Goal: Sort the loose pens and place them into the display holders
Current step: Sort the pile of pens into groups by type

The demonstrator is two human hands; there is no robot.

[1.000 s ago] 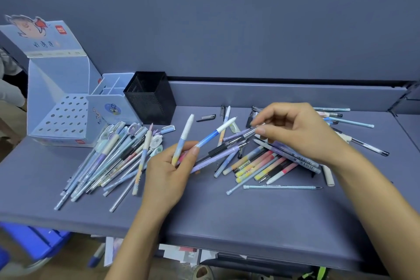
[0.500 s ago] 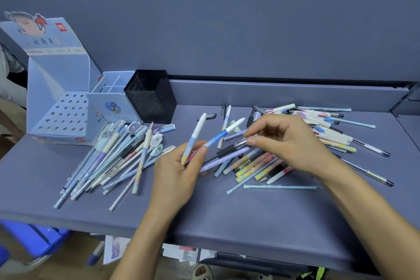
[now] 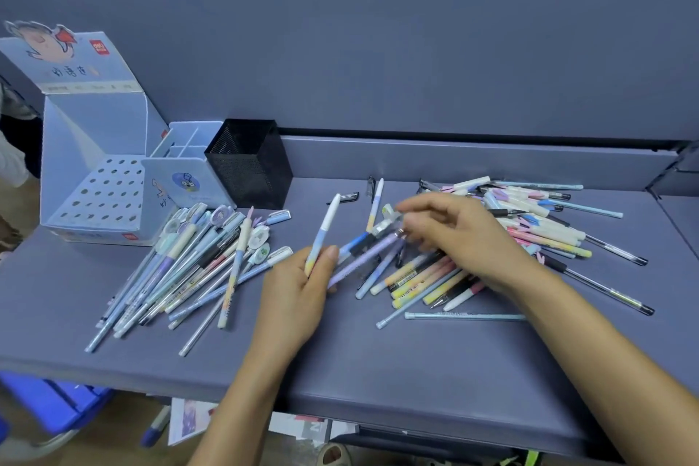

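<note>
- Head view: the left hand point(image 3: 299, 287) shows the clearest grip. Its thumb and fingers pinch the white-capped pen point(image 3: 323, 235) low on the barrel, cap tilted up and away, in front of the black mesh holder point(image 3: 247, 163) and a little to its right.
- A blue pen point(image 3: 355, 243) and a lilac pen point(image 3: 363, 259) seem to fan out of the same grip. I judge the hand is collecting like pens into a bundle.
- The right hand point(image 3: 465, 238), further right of the mesh holder, reaches palm-down over the mixed pile point(image 3: 537, 235). Its fingertips point(image 3: 403, 214) are blurred, so I cannot tell whether that grip is pinching or spread.
- A gathered heap point(image 3: 189, 261) lies in front of the mesh holder and to its left. The pens lie roughly parallel with caps toward the holders, likely so they lift together.
- The divided blue holder point(image 3: 185, 170) stands just left of the mesh holder, and the perforated display box point(image 3: 98, 178) stands beyond it.
- No pen shows in any of the three, so placing is not yet begun.
- All of it rests on the grey tabletop point(image 3: 378, 359).
</note>
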